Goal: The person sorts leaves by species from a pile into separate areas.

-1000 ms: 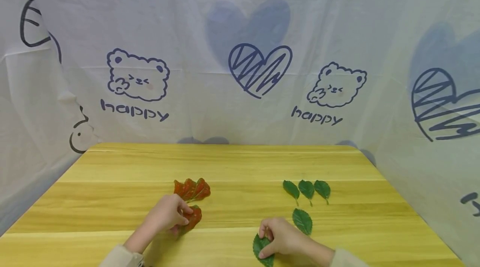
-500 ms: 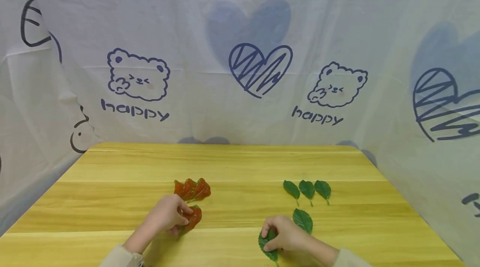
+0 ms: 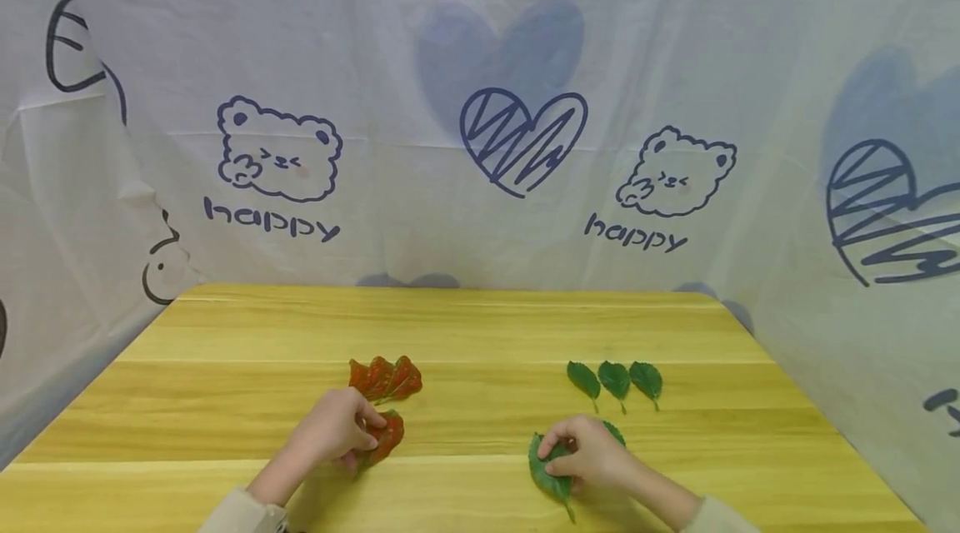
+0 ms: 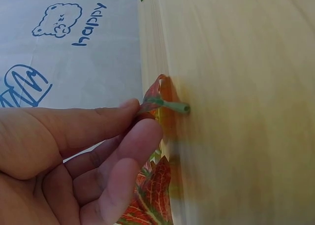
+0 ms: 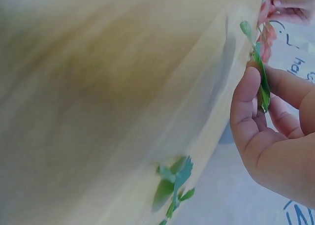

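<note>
My left hand [image 3: 337, 429] pinches a red leaf [image 3: 389, 433] between thumb and fingers, low over the table; in the left wrist view its green stem [image 4: 176, 106] sticks out past the fingertips. Just beyond it lies a row of overlapping red leaves [image 3: 384, 377]. On the right, my right hand [image 3: 588, 454] holds a serrated green leaf [image 3: 550, 470] by its edge, stem pointing toward me. Another green leaf [image 3: 614, 432] is mostly hidden behind that hand. Farther back, three green leaves [image 3: 614, 381] lie side by side.
A yellow wood-grain table [image 3: 465, 333] carries everything. Behind it and along both sides hangs a pale cloth [image 3: 405, 183] printed with hearts, bears and the word "happy".
My right hand has moved up and to the right with the green leaf, now covering most of the single green leaf behind. The left hand with the red leaf stays in place.
</note>
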